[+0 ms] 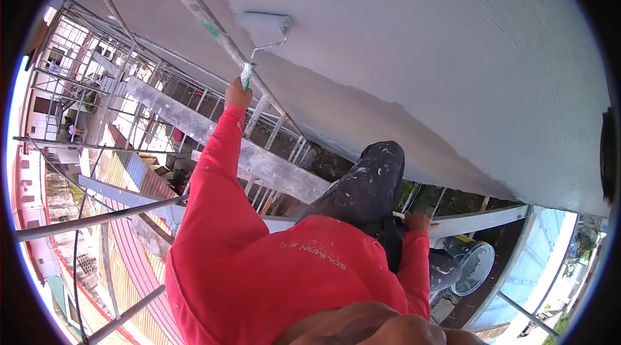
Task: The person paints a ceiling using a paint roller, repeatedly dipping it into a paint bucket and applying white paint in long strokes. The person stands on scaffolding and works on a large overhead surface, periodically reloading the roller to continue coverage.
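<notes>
My left hand (pixel 238 95), in a red sleeve, is stretched far forward and closed around the green, paint-smeared handle of a paint roller (pixel 265 24). The roller's pale, paint-covered sleeve is against the wall (pixel 414 34), where lighter wet paint meets a duller brown-grey area. A metal scaffold pole (pixel 200 11) slants close beside the roller handle. Lower down at my right side, my right hand (pixel 418 221) is curled at the edge of a plank (pixel 482 221). Its fingertips are partly hidden. A paint bucket (pixel 474 267) with a whitish inside stands by my right leg.
Another paint-spattered plank (pixel 171 112) runs along the scaffold on the left. Scaffold tubes (pixel 97 217) cross at my left side. Far below are corrugated roofs (pixel 123 215) and buildings. My bent knee (pixel 381 160) is close to the wall's lower edge. Blue sheeting (pixel 530 274) lies at right.
</notes>
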`<state>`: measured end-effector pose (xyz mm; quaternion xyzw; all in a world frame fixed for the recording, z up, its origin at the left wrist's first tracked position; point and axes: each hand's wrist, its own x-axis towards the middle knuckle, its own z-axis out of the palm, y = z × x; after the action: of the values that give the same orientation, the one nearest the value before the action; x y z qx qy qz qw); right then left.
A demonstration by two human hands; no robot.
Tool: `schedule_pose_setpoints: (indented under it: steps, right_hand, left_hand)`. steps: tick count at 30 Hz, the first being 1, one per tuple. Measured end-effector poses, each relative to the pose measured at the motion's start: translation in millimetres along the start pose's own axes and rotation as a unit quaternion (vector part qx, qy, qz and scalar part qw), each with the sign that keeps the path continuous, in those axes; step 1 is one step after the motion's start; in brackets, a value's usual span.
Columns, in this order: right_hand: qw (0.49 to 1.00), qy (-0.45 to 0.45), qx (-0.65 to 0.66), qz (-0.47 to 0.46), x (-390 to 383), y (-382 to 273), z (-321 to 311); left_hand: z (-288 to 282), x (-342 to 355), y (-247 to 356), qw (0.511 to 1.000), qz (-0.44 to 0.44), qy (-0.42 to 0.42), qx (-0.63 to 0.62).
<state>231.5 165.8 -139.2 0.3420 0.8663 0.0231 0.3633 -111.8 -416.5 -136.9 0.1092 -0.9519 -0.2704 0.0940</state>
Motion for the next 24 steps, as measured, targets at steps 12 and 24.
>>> schedule_pose_setpoints:
  steps: [12, 24]
  right_hand:
    - [1.0, 0.009, 0.0, -0.001, 2.0, 4.8, 9.9]
    - [0.998, 0.051, 0.03, 0.009, 2.5, 11.2, 24.7]
  left_hand:
    - [76.3, -93.0, 21.0, 0.964, -0.075, -0.214, 0.137]
    - [54.1, -88.8, 76.2, 0.98, -0.065, -0.174, 0.077]
